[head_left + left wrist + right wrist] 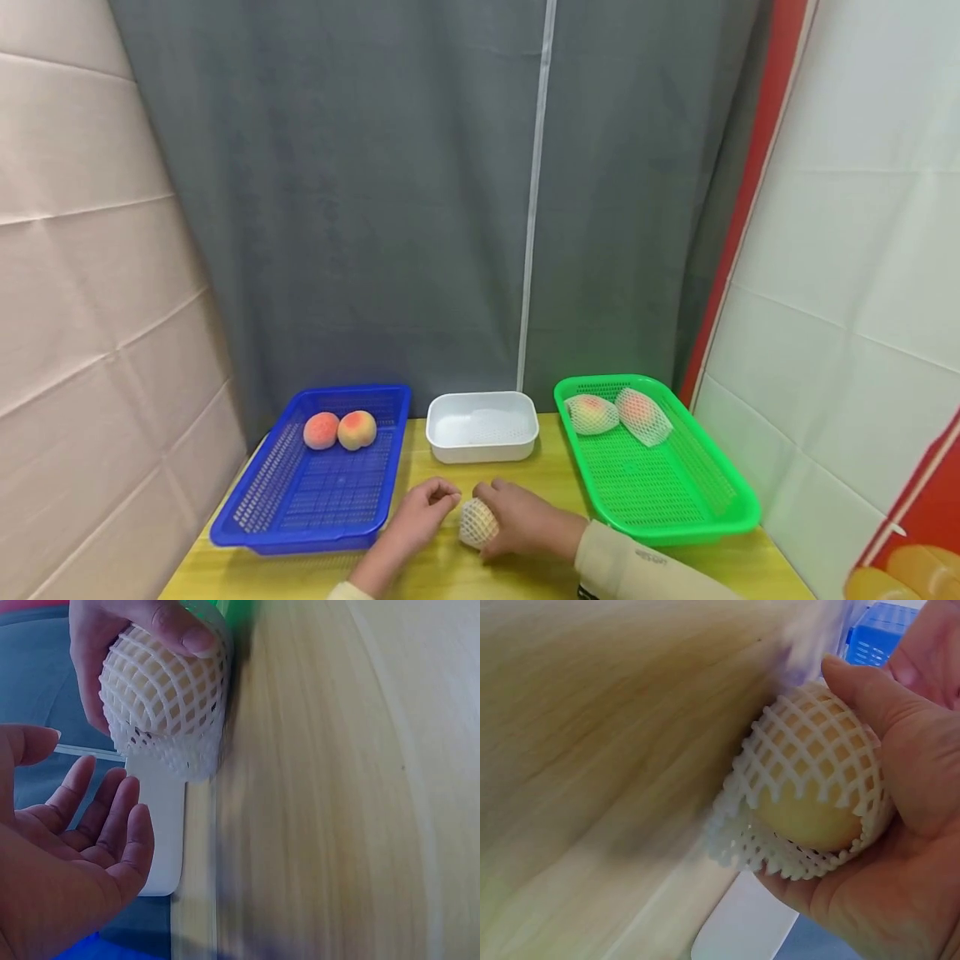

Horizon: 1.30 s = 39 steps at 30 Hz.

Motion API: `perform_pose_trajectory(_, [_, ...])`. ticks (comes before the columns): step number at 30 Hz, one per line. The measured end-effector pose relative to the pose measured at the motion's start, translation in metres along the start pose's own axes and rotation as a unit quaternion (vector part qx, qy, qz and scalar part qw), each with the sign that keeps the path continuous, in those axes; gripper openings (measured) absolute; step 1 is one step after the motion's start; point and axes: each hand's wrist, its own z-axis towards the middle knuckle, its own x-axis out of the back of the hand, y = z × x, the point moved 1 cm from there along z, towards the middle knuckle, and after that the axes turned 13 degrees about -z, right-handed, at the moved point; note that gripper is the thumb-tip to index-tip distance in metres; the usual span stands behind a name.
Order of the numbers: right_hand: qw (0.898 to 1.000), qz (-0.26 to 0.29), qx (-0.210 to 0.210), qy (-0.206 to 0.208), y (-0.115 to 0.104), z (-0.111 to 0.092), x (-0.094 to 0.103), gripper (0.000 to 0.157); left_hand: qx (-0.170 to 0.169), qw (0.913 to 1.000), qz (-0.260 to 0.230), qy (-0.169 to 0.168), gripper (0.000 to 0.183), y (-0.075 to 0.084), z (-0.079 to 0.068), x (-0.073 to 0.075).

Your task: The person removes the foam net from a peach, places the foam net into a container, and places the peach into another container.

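Note:
My right hand (527,518) grips a peach in a white foam net (477,525) low over the front of the table, fingers on one side and thumb on the other. In the right wrist view a strip of the pale yellow peach (806,823) shows bare between the net's edges. Just left of it is my left hand (422,514), its fingers loosely bent and holding nothing. The left wrist view shows those fingers (137,836) apart from the netted peach, with a gap between.
At left a blue basket (243,496) holds two bare peaches (339,430). A white tray (482,452) stands at the back middle. The green basket (738,508) at right contains two netted peaches (637,414). Behind hangs a grey curtain (360,208).

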Motion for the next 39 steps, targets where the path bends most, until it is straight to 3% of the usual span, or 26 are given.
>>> perform_pose_trajectory(7, [0.999, 0.045, 0.001, 0.023, 0.001, 0.001, -0.004, 0.104, 0.005, 1.0000, 0.006, 0.002, 0.018, 0.000, 0.000, 0.001])
perform_pose_trajectory(12, [0.991, 0.119, -0.006, 0.054, 0.008, -0.006, -0.005, 0.104, 0.011, 0.9999, -0.002, 0.005, 0.017, -0.002, -0.001, 0.001])
perform_pose_trajectory(18, [0.965, 0.245, -0.035, 0.082, 0.017, -0.023, -0.004, 0.098, 0.033, 0.9978, -0.057, 0.008, 0.022, -0.004, -0.003, 0.002])
perform_pose_trajectory(24, [0.942, 0.317, -0.065, 0.088, 0.026, -0.036, -0.005, 0.089, 0.052, 0.9945, -0.090, 0.013, 0.026, -0.009, -0.004, 0.004])
perform_pose_trajectory(29, [0.933, 0.344, -0.081, 0.071, 0.032, -0.039, -0.009, 0.087, 0.069, 0.9925, -0.099, 0.020, 0.028, -0.012, -0.005, 0.005])
perform_pose_trajectory(36, [0.938, 0.327, -0.087, 0.076, 0.028, -0.038, -0.018, 0.084, 0.083, 0.9904, -0.109, 0.022, 0.026, -0.012, -0.007, 0.001])
perform_pose_trajectory(39, [0.933, 0.341, -0.080, 0.080, 0.024, -0.036, -0.021, 0.083, 0.084, 0.9897, -0.113, 0.024, 0.024, -0.013, -0.008, -0.001])
